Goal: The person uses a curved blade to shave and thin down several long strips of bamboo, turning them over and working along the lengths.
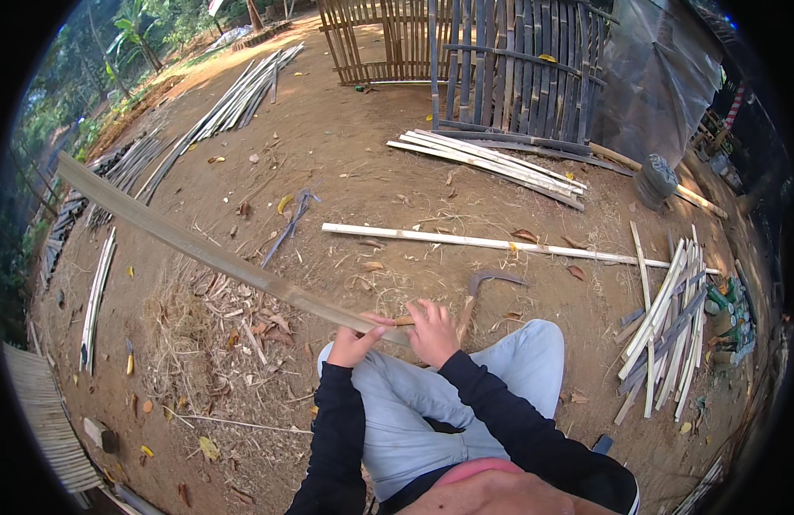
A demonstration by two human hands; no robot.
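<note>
A long, flat bamboo strip slants from the upper left down to my lap. My left hand is closed around it near its lower end. My right hand is beside that end, with curled fingers on a short brown wooden handle. Whatever the handle belongs to is hidden by the hands and the strip. Just beyond my right hand lies a sickle with a curved dark blade and a wooden handle, on the dirt by my knee.
A pale bamboo pole lies across the ground ahead. Bundles of split strips lie farther off and at right. Bamboo panels stand at the back. Shavings litter the left. A filled plastic bag stands at right.
</note>
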